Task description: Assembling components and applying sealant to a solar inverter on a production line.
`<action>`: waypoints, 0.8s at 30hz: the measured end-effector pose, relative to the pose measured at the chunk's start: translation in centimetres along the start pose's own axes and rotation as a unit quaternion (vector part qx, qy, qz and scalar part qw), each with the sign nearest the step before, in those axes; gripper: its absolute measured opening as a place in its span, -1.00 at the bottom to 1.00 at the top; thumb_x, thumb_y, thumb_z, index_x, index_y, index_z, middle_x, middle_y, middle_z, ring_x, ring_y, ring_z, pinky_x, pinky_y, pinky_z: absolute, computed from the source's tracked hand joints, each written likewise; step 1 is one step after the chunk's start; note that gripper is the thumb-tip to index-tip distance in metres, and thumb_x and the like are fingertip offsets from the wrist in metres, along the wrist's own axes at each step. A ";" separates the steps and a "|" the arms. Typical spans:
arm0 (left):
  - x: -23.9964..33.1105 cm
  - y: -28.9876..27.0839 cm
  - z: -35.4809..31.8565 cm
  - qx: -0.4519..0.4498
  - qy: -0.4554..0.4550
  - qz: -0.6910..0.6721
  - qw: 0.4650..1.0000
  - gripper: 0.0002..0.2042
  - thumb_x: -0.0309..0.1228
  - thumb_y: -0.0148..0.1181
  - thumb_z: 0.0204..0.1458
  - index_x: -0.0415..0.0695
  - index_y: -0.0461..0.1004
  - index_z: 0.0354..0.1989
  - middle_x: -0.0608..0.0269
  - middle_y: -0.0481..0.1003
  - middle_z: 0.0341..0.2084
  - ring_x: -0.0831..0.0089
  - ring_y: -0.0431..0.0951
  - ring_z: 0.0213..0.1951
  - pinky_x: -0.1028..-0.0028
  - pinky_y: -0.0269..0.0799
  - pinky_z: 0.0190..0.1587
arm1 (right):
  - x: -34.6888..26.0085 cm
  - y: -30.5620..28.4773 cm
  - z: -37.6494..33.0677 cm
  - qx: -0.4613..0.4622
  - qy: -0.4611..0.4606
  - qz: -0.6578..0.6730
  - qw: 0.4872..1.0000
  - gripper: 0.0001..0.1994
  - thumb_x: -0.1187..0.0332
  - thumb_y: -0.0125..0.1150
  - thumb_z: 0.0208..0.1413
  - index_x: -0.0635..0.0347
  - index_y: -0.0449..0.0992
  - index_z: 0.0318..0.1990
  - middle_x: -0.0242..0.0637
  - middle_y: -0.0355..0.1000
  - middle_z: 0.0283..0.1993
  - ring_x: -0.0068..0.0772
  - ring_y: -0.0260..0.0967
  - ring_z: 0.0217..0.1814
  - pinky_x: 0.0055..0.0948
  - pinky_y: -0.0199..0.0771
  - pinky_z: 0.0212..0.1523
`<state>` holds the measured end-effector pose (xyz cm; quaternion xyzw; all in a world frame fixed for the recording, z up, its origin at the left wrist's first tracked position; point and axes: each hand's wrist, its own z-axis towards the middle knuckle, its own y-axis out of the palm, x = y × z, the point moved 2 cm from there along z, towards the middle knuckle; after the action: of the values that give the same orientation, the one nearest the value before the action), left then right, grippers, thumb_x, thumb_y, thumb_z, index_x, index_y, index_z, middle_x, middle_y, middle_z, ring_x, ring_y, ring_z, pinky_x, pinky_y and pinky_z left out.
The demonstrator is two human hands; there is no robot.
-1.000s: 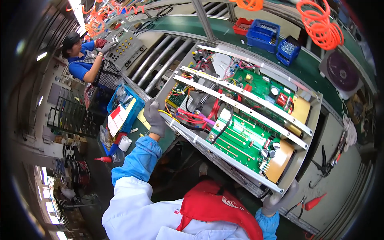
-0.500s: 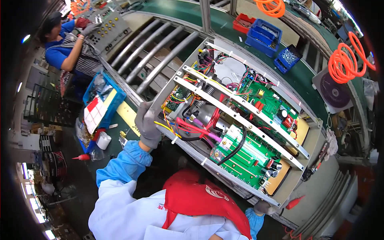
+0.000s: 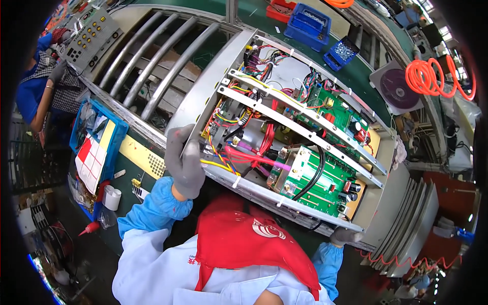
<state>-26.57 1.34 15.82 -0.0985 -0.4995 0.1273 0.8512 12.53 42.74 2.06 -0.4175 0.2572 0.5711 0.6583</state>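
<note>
Open metal case [image 3: 315,211] is lying tilted across the centre of the view, just right of the conveyor rollers [image 3: 179,70] and in front of the person's body; its underside is staying hidden, so support cannot be confirmed.

Left hand [image 3: 185,165], grey-gloved, is gripping the case at its near left corner, fingers partly curled, thumb lying close to the edge. Right hand [image 3: 345,236], also gloved, is touching the near right corner; its fingers are mostly hiding, so cannot tell how far they are closing.

Case contents: two pale bars [image 3: 284,122] are running lengthwise over the top. A near green circuit board [image 3: 325,188] and a far green circuit board [image 3: 338,117] are sitting on either side of them. Pink-red wires [image 3: 254,157] are crossing toward the near board; a yellow wire [image 3: 216,164] is looping by the left hand.

Surroundings: on the green worktop [image 3: 134,163], left side, a blue crate [image 3: 119,134] is standing beside a white roll [image 3: 111,198]. Beyond the case, a large blue bin [image 3: 309,38] and a small blue bin [image 3: 333,61] are holding small parts. At far left, a co-worker [image 3: 30,101] is standing by a grey box with knobs [image 3: 91,40].
</note>
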 end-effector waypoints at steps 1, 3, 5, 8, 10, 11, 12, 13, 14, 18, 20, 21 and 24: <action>0.4 -0.1 0.4 0.000 0.001 -0.005 1.000 -0.74 -0.48 -0.12 0.09 -0.39 0.44 -0.18 0.12 0.42 -0.31 0.44 0.41 -0.29 0.47 0.34 -0.20 | -0.1 -1.0 0.5 0.007 0.000 -0.002 1.000 -0.39 -0.07 -0.24 0.32 0.43 0.43 0.00 -0.01 0.42 -0.16 -0.15 0.44 -0.13 -0.21 0.50 -0.14; 1.3 0.0 1.3 -0.010 -0.092 -0.058 0.994 -0.75 -0.50 -0.09 0.10 -0.39 0.44 -0.16 0.12 0.45 -0.30 0.45 0.42 -0.27 0.47 0.36 -0.19 | -0.1 -0.5 0.2 0.020 0.002 -0.003 1.000 -0.40 -0.06 -0.23 0.32 0.43 0.44 -0.01 -0.01 0.43 -0.18 -0.16 0.45 -0.15 -0.22 0.51 -0.15; 0.7 0.1 1.5 -0.007 -0.091 -0.059 0.994 -0.74 -0.47 -0.09 0.11 -0.38 0.45 -0.15 0.15 0.46 -0.31 0.46 0.42 -0.27 0.48 0.36 -0.18 | -1.6 -0.4 -0.2 -0.002 -0.063 -0.239 0.969 -0.50 0.10 -0.23 0.34 0.42 0.49 -0.08 -0.06 0.49 -0.23 -0.26 0.49 -0.26 -0.30 0.54 -0.23; -0.5 0.6 2.8 0.014 -0.088 -0.128 0.988 -0.76 -0.49 -0.03 0.08 -0.34 0.47 -0.15 0.20 0.43 -0.36 0.51 0.40 -0.33 0.48 0.35 -0.26 | -5.5 3.5 0.2 0.010 0.104 0.156 0.982 -0.43 0.01 -0.29 0.30 0.42 0.44 0.00 0.00 0.45 -0.05 -0.17 0.48 -0.11 -0.22 0.54 -0.14; -3.1 2.0 3.9 0.020 -0.083 -0.124 0.989 -0.76 -0.48 -0.02 0.08 -0.33 0.48 -0.15 0.19 0.45 -0.35 0.49 0.42 -0.32 0.49 0.36 -0.25 | -7.3 5.5 -0.2 -0.027 0.097 0.151 0.983 -0.36 -0.08 -0.30 0.26 0.40 0.37 0.10 -0.01 0.40 0.06 -0.14 0.45 -0.02 -0.20 0.54 -0.08; -1.9 2.7 5.2 0.030 -0.058 -0.127 0.990 -0.76 -0.48 -0.01 0.07 -0.32 0.49 -0.15 0.18 0.47 -0.34 0.48 0.44 -0.31 0.49 0.37 -0.24 | -11.2 6.4 0.0 -0.010 0.096 0.164 0.982 -0.34 -0.10 -0.29 0.25 0.40 0.34 0.12 -0.03 0.39 0.07 -0.11 0.45 -0.01 -0.19 0.54 -0.07; -1.6 4.1 6.8 0.044 -0.028 -0.128 0.990 -0.76 -0.45 0.01 0.07 -0.31 0.50 -0.18 0.18 0.48 -0.37 0.48 0.44 -0.32 0.49 0.37 -0.24 | -10.1 5.8 0.0 -0.031 0.159 0.205 0.965 -0.34 -0.10 -0.26 0.24 0.40 0.33 0.14 -0.05 0.38 0.08 -0.10 0.44 0.00 -0.19 0.51 -0.03; -1.4 5.2 8.6 0.062 0.001 -0.123 0.991 -0.76 -0.42 0.02 0.07 -0.31 0.52 -0.20 0.18 0.49 -0.40 0.48 0.45 -0.33 0.48 0.37 -0.24 | -8.2 5.8 -0.6 -0.058 0.224 0.248 0.941 -0.34 -0.10 -0.23 0.23 0.40 0.31 0.16 -0.07 0.38 0.09 -0.09 0.42 0.02 -0.20 0.49 0.02; -3.0 6.6 10.6 0.059 -0.003 -0.120 0.991 -0.76 -0.38 0.05 0.08 -0.30 0.53 -0.23 0.20 0.49 -0.43 0.48 0.45 -0.34 0.47 0.38 -0.24 | -7.0 6.4 -1.1 -0.050 0.220 0.284 0.932 -0.34 -0.09 -0.21 0.23 0.41 0.29 0.17 -0.07 0.36 0.10 -0.09 0.38 0.04 -0.20 0.43 0.06; -12.9 7.3 17.7 0.085 -0.016 -0.103 0.991 -0.69 -0.21 0.12 0.10 -0.26 0.56 -0.26 0.17 0.52 -0.45 0.44 0.48 -0.34 0.40 0.39 -0.21 | -17.3 11.0 -5.2 -0.124 -0.046 -0.059 0.989 -0.41 0.05 -0.12 0.23 0.46 0.23 0.18 0.02 0.28 0.05 -0.06 0.26 0.06 -0.20 0.26 0.12; -14.3 6.3 18.6 0.029 -0.074 -0.049 0.996 -0.61 -0.11 0.11 0.13 -0.23 0.57 -0.18 -0.04 0.57 -0.31 0.26 0.56 -0.21 0.35 0.39 -0.11 | -20.5 10.6 -4.4 -0.212 -0.033 0.007 0.977 -0.43 0.14 -0.06 0.20 0.47 0.22 0.19 0.05 0.27 0.01 -0.06 0.25 0.04 -0.19 0.25 0.12; -13.1 6.0 18.1 0.000 -0.086 0.064 0.994 -0.52 -0.02 0.07 0.14 -0.23 0.54 -0.08 -0.15 0.56 -0.20 0.12 0.56 -0.11 0.30 0.38 -0.04 | -21.4 9.8 -3.3 -0.249 -0.033 0.060 0.966 -0.43 0.17 -0.02 0.18 0.48 0.22 0.20 0.05 0.26 0.00 -0.07 0.25 0.02 -0.18 0.25 0.12; -6.6 6.1 16.0 -0.001 -0.163 0.207 0.965 -0.44 0.05 0.01 0.16 -0.21 0.45 0.09 -0.18 0.54 -0.13 0.02 0.54 -0.06 0.25 0.36 0.05 | -17.0 7.4 1.0 -0.299 -0.003 0.143 0.943 -0.57 0.19 -0.10 0.27 0.41 0.37 0.07 -0.12 0.35 -0.13 -0.28 0.31 -0.13 -0.30 0.34 -0.06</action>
<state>-44.39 5.74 16.26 -0.1787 -0.6001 0.3142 0.7136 1.62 34.43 14.55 -0.5527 0.1292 0.7109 0.4153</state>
